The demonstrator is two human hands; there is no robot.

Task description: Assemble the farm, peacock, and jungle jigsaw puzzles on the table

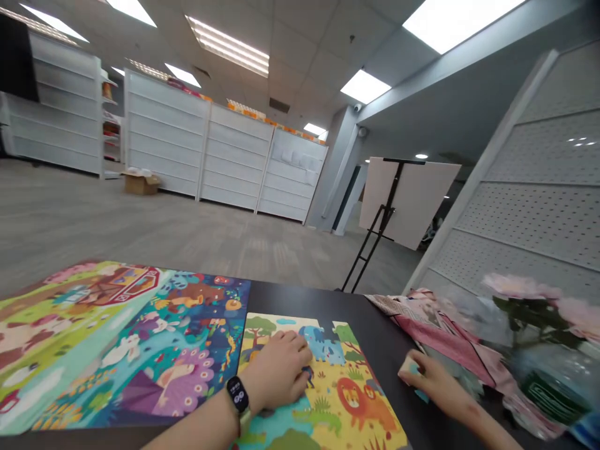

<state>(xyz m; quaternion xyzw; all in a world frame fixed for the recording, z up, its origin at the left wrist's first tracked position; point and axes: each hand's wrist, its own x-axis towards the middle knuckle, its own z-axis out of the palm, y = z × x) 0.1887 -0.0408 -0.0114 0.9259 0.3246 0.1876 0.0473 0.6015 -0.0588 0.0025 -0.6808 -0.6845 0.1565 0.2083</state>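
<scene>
Right now the right hand [434,382] is closed in a pinch on a small pale-and-teal puzzle piece [409,372], held over the dark tabletop [290,294]. The left hand [276,369], with a black smartwatch [239,395] on its wrist, rests loosely curled and open on a partly assembled jungle jigsaw puzzle [347,400], which has gaps along its top edge. Just left of that puzzle lies a larger, brightly printed animal puzzle [140,350] with a peacock. To the right are crumpled pink wrapping [450,331], blurred pink flowers [520,287] and a plastic bottle [548,381]. Beyond the tabletop, gray carpet [187,237] runs to white shelving units [234,156], with a cardboard box [140,183] on the floor. An easel [384,212] holding a pale board stands beside a perforated partition [529,200], under bright ceiling lights [229,45].
</scene>
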